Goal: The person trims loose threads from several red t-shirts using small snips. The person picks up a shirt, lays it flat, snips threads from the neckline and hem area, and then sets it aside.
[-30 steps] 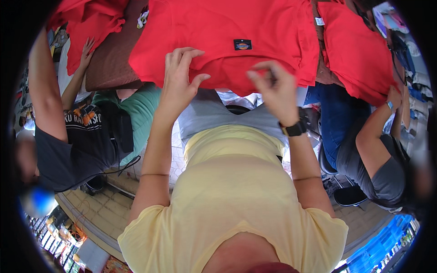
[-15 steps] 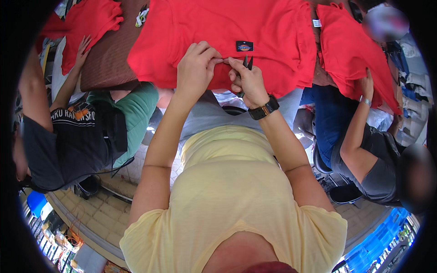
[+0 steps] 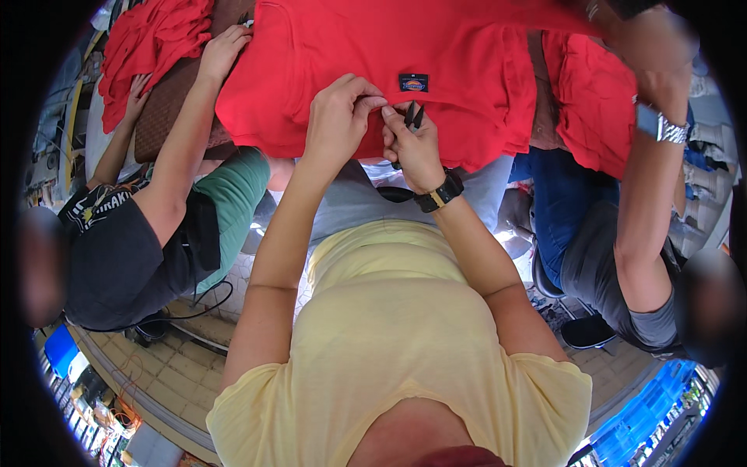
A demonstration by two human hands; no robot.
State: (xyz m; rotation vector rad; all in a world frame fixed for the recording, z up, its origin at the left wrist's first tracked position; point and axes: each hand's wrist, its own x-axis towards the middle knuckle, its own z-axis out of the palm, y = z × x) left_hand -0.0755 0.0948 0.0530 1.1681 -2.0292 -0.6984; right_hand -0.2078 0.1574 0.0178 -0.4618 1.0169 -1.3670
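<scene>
Just beside each other, the left hand (image 3: 339, 121) pinches, on what I cannot tell, and the right hand (image 3: 418, 154) is clamped around a dark two-pointed tool (image 3: 419, 118). Both are at the near edge of a red garment (image 3: 334, 58) on a brown table (image 3: 167, 124).

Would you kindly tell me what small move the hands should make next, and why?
Perhaps bring the dark snips toward the pinched fingertips: the left hand looks pinched together over the red garment, while the right hand holds the snips close by, tips apart.
</scene>
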